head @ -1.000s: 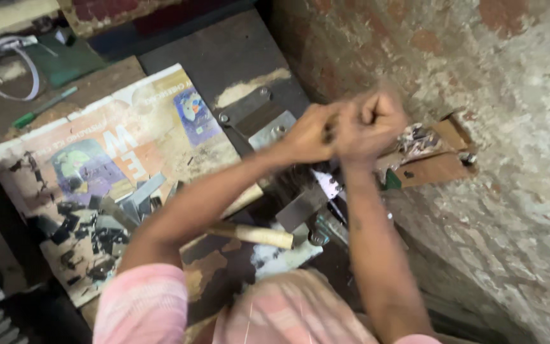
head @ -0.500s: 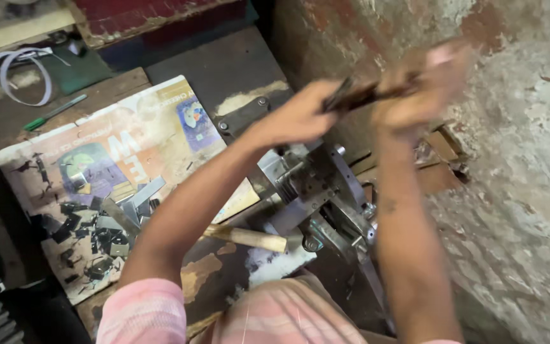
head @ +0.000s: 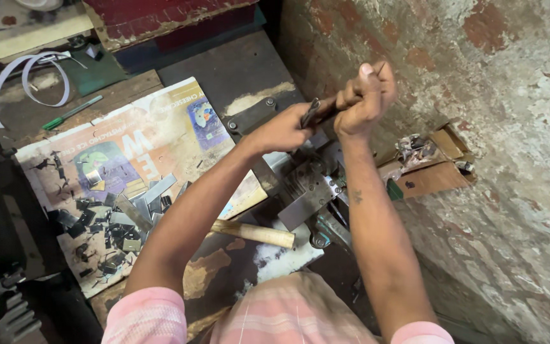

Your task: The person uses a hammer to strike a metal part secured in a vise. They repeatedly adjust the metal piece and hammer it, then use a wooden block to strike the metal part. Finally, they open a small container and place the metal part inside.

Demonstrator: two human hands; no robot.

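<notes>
Printed cardboard sheet [head: 160, 137] on the dark surface [head: 224, 70], small cut metal pieces [head: 112, 220] heaped on it, green pen [head: 71, 113], looped white strap [head: 27, 83], wooden hammer handle [head: 253, 233], torn cardboard [head: 431, 178] against the brick wall [head: 498, 95]

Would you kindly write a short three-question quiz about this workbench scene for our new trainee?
1. True or false: both hands grip the same dark lever handle above the metal press.
2. Which thing lies on the printed cardboard sheet? A) small cut metal pieces B) a coil of rope C) a paint tin
3. Fill in: the green pen lies beside the looped white ____.

Key
1. True: the left hand and the right hand are both closed on it.
2. A: the metal pieces are heaped at the sheet's near end.
3. Strap: the white strap curls just beyond the pen.
</notes>
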